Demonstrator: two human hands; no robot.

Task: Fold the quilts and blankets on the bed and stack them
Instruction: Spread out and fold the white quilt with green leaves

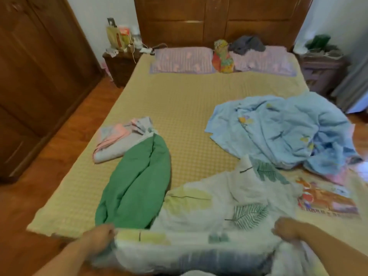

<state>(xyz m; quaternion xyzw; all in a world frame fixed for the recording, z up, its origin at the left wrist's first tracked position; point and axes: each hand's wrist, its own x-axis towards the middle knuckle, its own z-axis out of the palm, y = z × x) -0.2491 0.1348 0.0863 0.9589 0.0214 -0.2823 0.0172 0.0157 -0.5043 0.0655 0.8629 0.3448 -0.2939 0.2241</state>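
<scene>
Quilts remain mostly unfolded: our left hand (99,238) and right hand (286,229) grip the leaf-print quilt (215,212), fingers curled; 1 pink-grey blanket (117,142) looks folded, blue quilt (282,128) crumpled.

At my twelve o'clock two purple pillows (182,59) lie against the wooden headboard (215,20); a cluttered nightstand (119,66) at eleven, a wardrobe (39,76) at nine.
</scene>
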